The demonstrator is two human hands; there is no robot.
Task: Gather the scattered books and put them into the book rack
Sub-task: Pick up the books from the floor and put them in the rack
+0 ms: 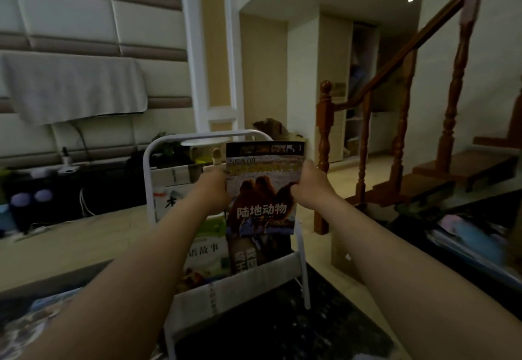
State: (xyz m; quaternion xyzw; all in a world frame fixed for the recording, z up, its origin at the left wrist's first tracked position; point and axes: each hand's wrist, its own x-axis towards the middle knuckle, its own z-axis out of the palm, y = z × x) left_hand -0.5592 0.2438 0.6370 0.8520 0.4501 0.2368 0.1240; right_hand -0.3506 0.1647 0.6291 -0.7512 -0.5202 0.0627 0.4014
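Two arms outstretched; left grip, right grip clasp side edges of camel book, upright over book rack.

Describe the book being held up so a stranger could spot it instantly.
Find the white book rack at centre, beside the wooden staircase. Above it, left hand and right hand hold one book upright. Unlike the green-and-white book in the rack, its cover shows brown camels.
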